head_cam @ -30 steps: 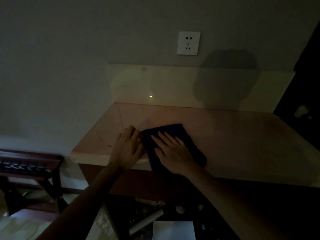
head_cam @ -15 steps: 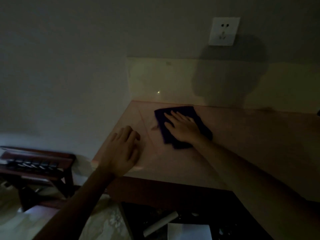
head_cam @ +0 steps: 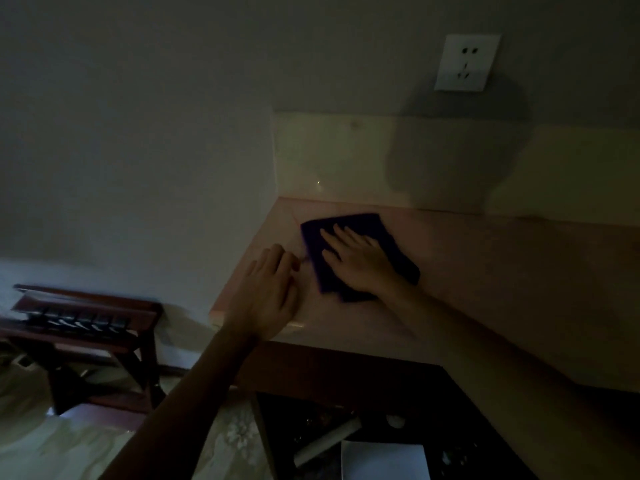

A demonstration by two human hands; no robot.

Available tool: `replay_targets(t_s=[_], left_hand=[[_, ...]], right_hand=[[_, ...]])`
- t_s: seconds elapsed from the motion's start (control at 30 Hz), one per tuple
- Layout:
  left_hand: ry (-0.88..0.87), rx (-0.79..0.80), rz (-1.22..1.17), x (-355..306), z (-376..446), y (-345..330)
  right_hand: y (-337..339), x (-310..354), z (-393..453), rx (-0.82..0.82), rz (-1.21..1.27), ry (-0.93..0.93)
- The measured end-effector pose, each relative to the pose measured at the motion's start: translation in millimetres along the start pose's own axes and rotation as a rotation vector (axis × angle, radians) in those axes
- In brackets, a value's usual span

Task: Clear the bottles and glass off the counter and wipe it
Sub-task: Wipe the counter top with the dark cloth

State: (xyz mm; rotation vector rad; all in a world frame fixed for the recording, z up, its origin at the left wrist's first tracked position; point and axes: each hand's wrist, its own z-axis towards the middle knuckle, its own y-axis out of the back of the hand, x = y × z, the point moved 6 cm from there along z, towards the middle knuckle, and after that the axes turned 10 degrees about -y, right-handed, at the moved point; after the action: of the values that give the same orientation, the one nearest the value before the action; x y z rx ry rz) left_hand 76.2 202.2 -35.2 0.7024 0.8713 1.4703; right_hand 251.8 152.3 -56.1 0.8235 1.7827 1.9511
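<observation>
Pale pinkish stone counter (head_cam: 485, 271): I've got my right hand (head_cam: 360, 263) flat, fingers straight, pressing the dark purple folded cloth (head_cam: 398, 254); left hand (head_cam: 266, 299), at eight o'clock of it, rests open.

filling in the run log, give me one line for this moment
stage: wiping | right hand: flat on dark cloth, far left corner | left hand: flat on counter edge | bottles, glass: none in view

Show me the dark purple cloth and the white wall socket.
dark purple cloth (head_cam: 349, 223), head view, its far edge beyond the fingers.
white wall socket (head_cam: 465, 62), head view, middle of its plate.
</observation>
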Motion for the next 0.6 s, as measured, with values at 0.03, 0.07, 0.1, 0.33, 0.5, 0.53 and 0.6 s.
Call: replay_targets(t_s=[0.03,0.07,0.1,0.33,0.5,0.53,0.6], left_hand=[[0.007,-0.031,-0.04,0,-1,1],[0.018,-0.059,-0.071,2,-1,2],[0.035,-0.076,-0.086,5,-3,3],[0.078,-0.046,0.049,52,-26,18],[0.031,-0.051,0.003,57,-26,11],[0.023,-0.06,-0.01,57,-27,10],[0.028,-0.087,-0.052,60,-28,9]], right_hand=[[-2,7,-26,-0.018,0.013,0.026],[-2,14,-52,-0.032,0.033,0.047],[-3,21,-76,-0.036,0.05,0.066],[-5,46,-122,-0.075,0.041,0.019],[-8,51,-52,0.005,0.015,0.006],[-9,52,-31,0.015,0.006,0.002],[-12,54,13,0.039,-0.004,-0.018]])
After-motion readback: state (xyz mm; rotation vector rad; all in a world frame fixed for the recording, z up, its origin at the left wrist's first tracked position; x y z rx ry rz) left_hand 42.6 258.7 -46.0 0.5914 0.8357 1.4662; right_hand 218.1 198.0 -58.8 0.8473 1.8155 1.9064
